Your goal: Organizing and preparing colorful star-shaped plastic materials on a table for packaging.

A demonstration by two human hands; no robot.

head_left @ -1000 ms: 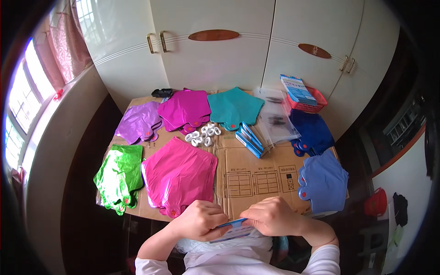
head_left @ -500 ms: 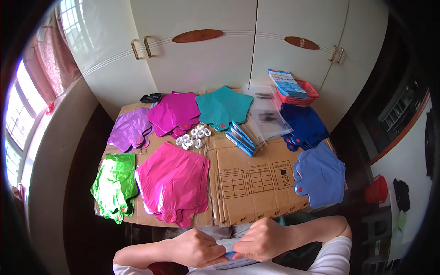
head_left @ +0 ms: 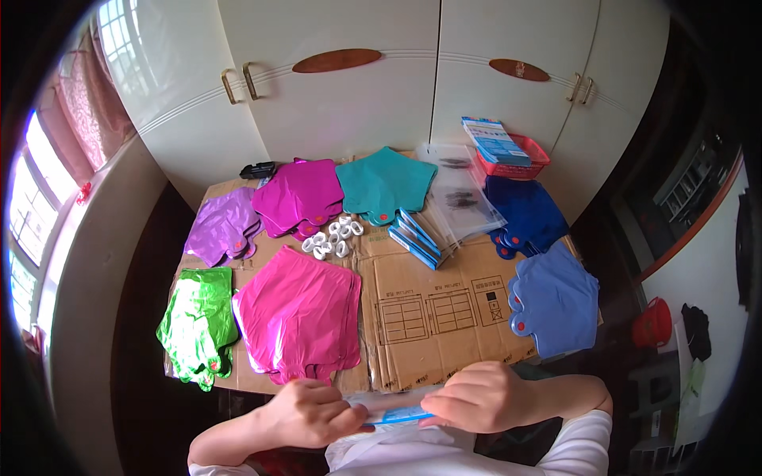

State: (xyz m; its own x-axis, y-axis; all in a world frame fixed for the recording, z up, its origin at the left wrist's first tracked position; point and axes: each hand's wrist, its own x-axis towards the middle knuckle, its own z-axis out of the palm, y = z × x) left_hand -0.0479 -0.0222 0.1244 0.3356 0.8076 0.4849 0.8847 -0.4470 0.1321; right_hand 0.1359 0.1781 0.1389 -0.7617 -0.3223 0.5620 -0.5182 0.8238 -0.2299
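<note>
Close to my body, below the table's front edge, my left hand (head_left: 313, 414) and my right hand (head_left: 476, 397) are both closed on opposite ends of a folded blue-and-white card (head_left: 403, 414). A pale, see-through sheet or bag seems to lie around the card, but its shape is hard to make out. Just beyond my left hand lies a stack of shiny pink foil pieces (head_left: 302, 313) with scalloped lower edges. More folded blue-and-white cards (head_left: 414, 239) rest mid-table, next to several small white rings (head_left: 333, 238).
Cardboard (head_left: 429, 309) covers the table. Around it lie foil stacks: green (head_left: 198, 321), lilac (head_left: 224, 226), magenta (head_left: 298, 194), teal (head_left: 386, 182), dark blue (head_left: 528, 216) and light blue (head_left: 554, 305). Clear bags (head_left: 468, 210) lie near a red basket (head_left: 536, 155). White cabinets (head_left: 357, 103) stand behind.
My hands have moved apart and a little upward, stretching the card out between them. More of its blue side now shows. The things on the table stay put.
</note>
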